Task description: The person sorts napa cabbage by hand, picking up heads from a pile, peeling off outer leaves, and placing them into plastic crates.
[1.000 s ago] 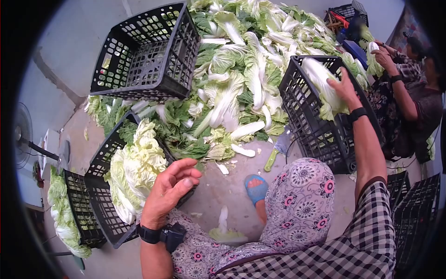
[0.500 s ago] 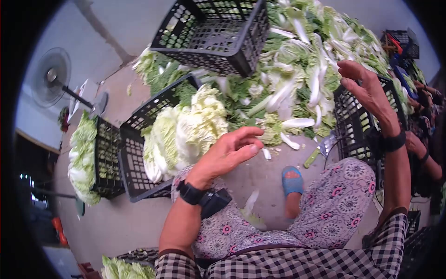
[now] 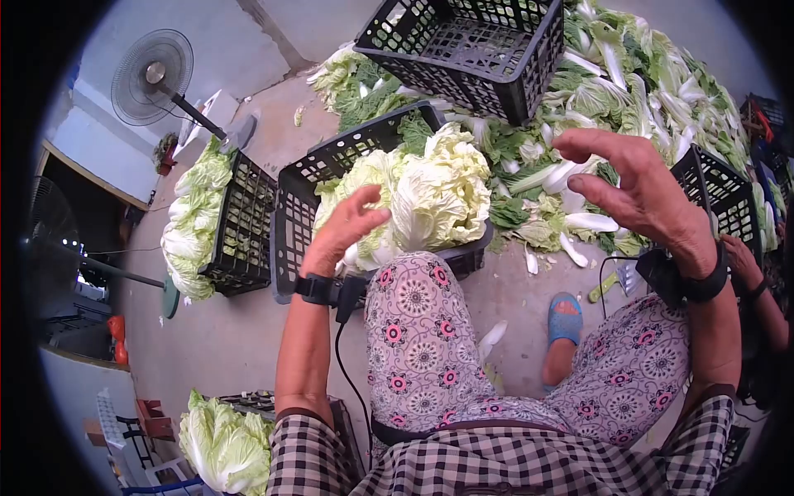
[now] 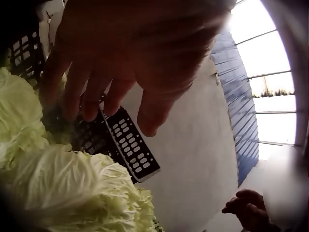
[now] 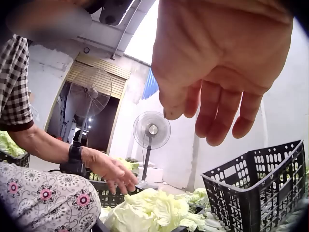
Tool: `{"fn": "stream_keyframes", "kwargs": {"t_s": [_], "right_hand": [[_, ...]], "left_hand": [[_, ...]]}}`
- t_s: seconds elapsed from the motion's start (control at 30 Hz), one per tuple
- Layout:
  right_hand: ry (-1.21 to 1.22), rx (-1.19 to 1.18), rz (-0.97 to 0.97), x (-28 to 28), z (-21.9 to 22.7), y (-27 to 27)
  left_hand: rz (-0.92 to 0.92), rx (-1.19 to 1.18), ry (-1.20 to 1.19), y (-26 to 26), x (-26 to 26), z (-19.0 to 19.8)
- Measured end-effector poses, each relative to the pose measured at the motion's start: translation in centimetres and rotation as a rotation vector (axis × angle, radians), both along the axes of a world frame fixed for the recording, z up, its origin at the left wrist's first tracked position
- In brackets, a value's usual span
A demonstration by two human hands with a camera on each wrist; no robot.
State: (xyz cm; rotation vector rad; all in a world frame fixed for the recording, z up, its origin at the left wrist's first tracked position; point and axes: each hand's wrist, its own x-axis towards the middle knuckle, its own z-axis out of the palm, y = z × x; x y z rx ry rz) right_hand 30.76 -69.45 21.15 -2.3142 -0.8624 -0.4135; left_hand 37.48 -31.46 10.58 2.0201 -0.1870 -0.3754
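Observation:
In the head view my left hand [image 3: 346, 225] hovers over the near left side of a black crate [image 3: 291, 240] of pale cabbages [image 3: 442, 192], fingers relaxed and holding nothing. My right hand [image 3: 633, 186], empty with its fingers loosely bent, is in the air to the right of that crate, above loose leaves [image 3: 591, 221]. The right wrist view shows both hands, the right [image 5: 219, 72] high and the left [image 5: 108, 169] beside the cabbage heads [image 5: 152, 210]. In the left wrist view the left hand [image 4: 130, 58] hangs above cabbages [image 4: 72, 188].
An empty black crate [image 3: 496, 78] rests on the leaf pile at the top. Another cabbage crate [image 3: 244, 223] and a fan [image 3: 155, 74] are at left. A green-handled cleaver [image 3: 608, 285] lies on the floor near a blue slipper [image 3: 565, 318]. Someone's arm [image 3: 757, 285] shows at far right.
The right hand has let go of a cabbage in the right crate and moved left, empty. The head view has swung left, bringing the cabbage crate nearer the middle; the left hand is now over it.

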Motion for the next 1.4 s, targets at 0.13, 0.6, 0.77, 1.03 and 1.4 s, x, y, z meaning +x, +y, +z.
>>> {"fn": "stream_keyframes", "kwargs": {"t_s": [0.13, 0.6, 0.77, 1.03, 1.4], "right_hand": [[0.042, 0.007, -0.014, -0.2, -0.7, -0.4], [0.176, -0.020, -0.053, 0.4, -1.2, -0.8], [0.197, -0.051, -0.043, 0.7, -1.3, -0.5], [0.280, -0.063, -0.105, 1.2, -2.3, -1.2], [0.346, -0.145, -0.026, 2.1, -1.9, 0.0]], "left_hand": [[0.075, 0.144, -0.066, 2.1, 1.0, -3.9], [0.088, 0.429, 0.500, 8.4, 4.0, -8.2], [0.027, 0.470, 0.503, 9.3, 7.1, -10.3], [0.080, 0.722, 0.400, 5.2, 8.6, -9.2], [0.176, 0.323, 0.340, 4.8, 6.0, -8.5]]}}
